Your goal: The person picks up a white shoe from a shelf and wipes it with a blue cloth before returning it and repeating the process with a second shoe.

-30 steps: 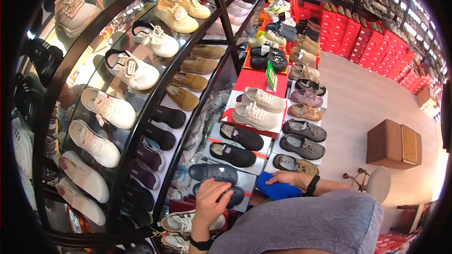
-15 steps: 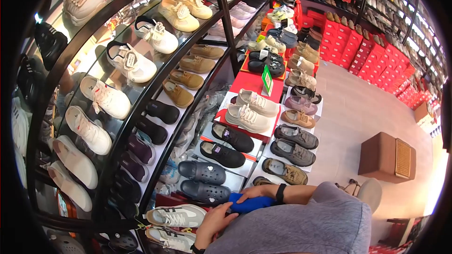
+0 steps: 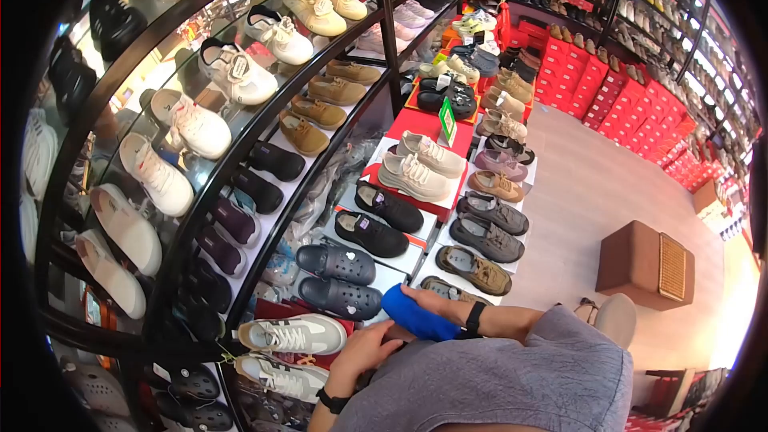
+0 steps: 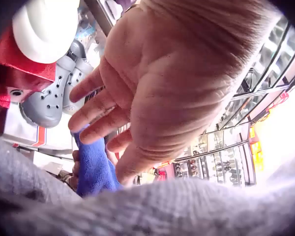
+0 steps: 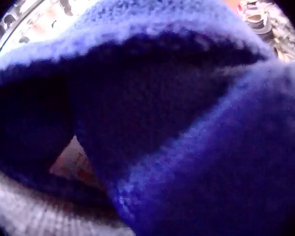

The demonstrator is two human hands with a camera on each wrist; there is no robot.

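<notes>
My right hand point(image 3: 432, 302) grips a blue fuzzy cloth point(image 3: 412, 318), thumb on top. In the right wrist view the folds of the cloth point(image 5: 187, 123) fill most of the picture. My left hand point(image 3: 368, 350) is near my body, just left of the cloth; its fingers are relaxed and spread in the left wrist view, with the fingertips point(image 4: 91, 135) right at the cloth's upper end. Beyond the hands, a pair of dark grey clogs point(image 3: 340, 296) lies on a white box. White-and-grey sneakers point(image 3: 296, 334) stand left of my left hand.
Black slip-on shoes point(image 3: 372, 234) and cream sneakers point(image 3: 414, 176) stand farther along the boxes. An olive-brown shoe point(image 3: 472, 270) is on the right row. Dark-framed shelves point(image 3: 216, 264) with shoes rise on the left. A brown ottoman point(image 3: 636, 264) stands on the floor at right.
My right hand has brought the cloth leftward, closer to my left hand. My left hand has come down from over the clogs towards my body. The head view has shifted slightly.
</notes>
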